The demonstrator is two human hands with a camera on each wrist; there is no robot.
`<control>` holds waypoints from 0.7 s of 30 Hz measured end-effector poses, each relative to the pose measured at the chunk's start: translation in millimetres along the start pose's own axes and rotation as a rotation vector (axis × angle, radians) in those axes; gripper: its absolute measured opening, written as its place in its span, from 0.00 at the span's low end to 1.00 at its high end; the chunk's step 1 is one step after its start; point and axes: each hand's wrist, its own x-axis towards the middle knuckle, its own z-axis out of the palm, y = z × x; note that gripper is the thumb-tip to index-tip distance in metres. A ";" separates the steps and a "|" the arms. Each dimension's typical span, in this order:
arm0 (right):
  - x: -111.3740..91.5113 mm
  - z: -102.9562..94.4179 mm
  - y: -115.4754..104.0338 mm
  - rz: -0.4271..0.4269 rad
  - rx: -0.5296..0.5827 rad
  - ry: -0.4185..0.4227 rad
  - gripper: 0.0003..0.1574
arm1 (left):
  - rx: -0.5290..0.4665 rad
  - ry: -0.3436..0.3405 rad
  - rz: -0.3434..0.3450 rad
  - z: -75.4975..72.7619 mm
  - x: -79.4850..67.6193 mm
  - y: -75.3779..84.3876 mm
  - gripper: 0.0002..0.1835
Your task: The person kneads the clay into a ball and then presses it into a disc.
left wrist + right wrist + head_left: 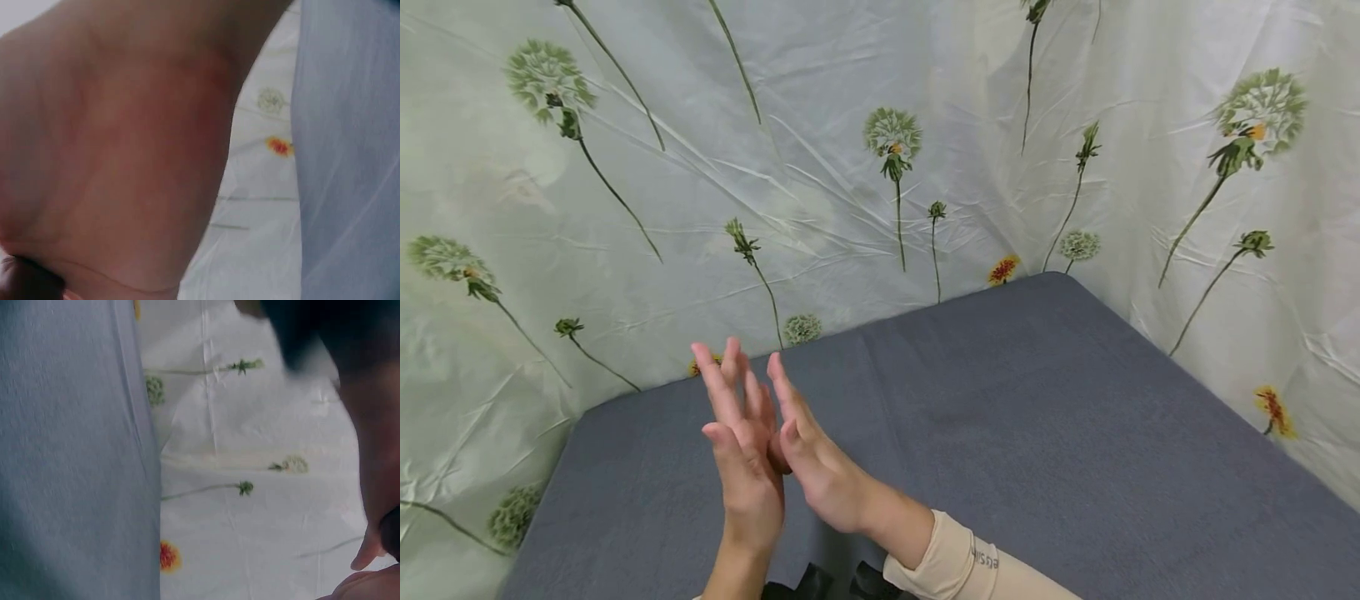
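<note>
Both bare hands are raised over the near left part of a grey-covered table [985, 417], palms turned toward each other. The left hand [751, 475] points upward with its fingers straight and a little spread, the thumb standing apart. Leaning in from the right, the right hand [827, 479] has straight fingers and overlaps the left hand's far side in the head view. No object shows in either hand. A blurred palm [125, 156] fills much of the left wrist view. Skin and a dark band [300, 331] appear at the right of the right wrist view.
A pale curtain [820, 183] printed with dandelions and orange flowers hangs behind the table and along its right side. Black straps or gear [812, 581] show at the bottom edge between the forearms. A cream sleeve [955, 554] covers the right forearm.
</note>
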 end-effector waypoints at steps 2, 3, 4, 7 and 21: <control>-0.9 5.8 -0.9 -0.008 -0.051 -0.032 0.48 | 0.000 0.016 0.014 -3.6 1.6 -1.1 0.47; -1.7 8.2 -2.2 -0.014 -0.084 -0.039 0.48 | 0.002 0.024 0.012 -4.7 2.2 -2.1 0.47; -2.6 10.2 -3.4 -0.022 -0.109 -0.040 0.48 | 0.001 0.030 0.006 -5.6 2.6 -3.5 0.47; -5.0 13.2 -8.9 -0.046 -0.171 -0.024 0.48 | -0.012 0.040 -0.024 -6.9 3.2 -8.8 0.46; -3.6 -16.3 -17.8 -0.180 -0.123 0.192 0.49 | 0.018 -0.195 -0.231 15.2 -9.5 -15.7 0.34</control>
